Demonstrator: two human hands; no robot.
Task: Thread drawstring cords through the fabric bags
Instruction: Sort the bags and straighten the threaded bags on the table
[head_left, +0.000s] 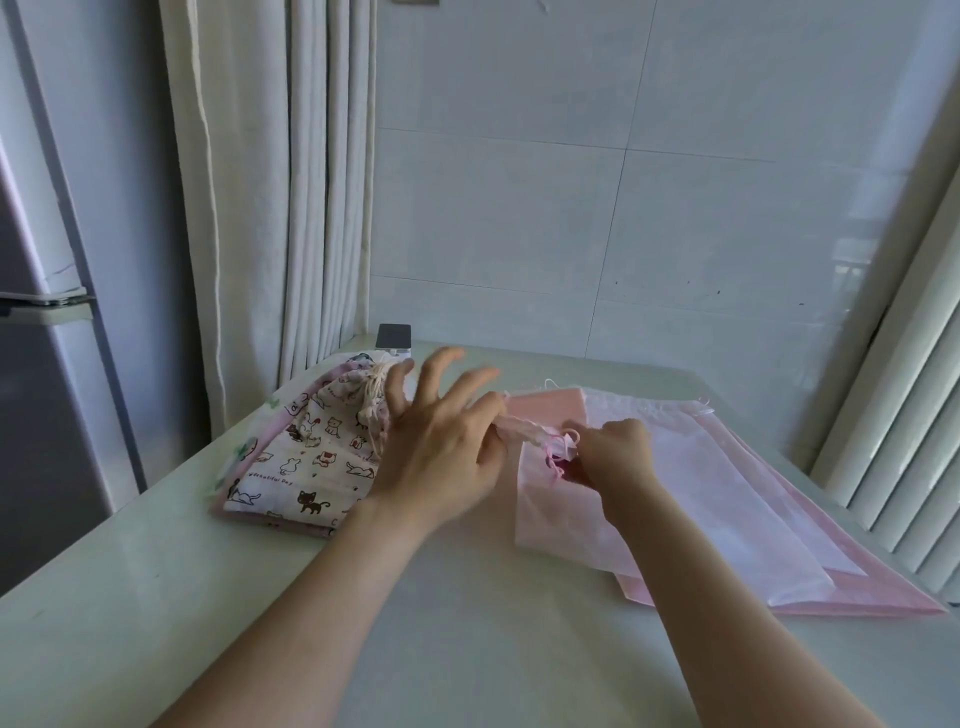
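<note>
A pale pink fabric bag (561, 519) lies on the table in front of me, its top hem bunched up. My left hand (441, 441) pinches the bunched hem between thumb and forefinger, its other fingers spread upward. At the other end of the bunched hem my right hand (618, 452) pinches the hem and a pink drawstring cord (558, 454), which loops out beside my fingers. What lies under my right palm is hidden.
A cat-print drawstring bag (306, 457) with a cream cord lies on other bags at the left. More pink and white fabric (753, 499) is stacked at the right. A dark phone (393, 336) stands at the back by the curtain. The table's (156, 597) left edge runs diagonally.
</note>
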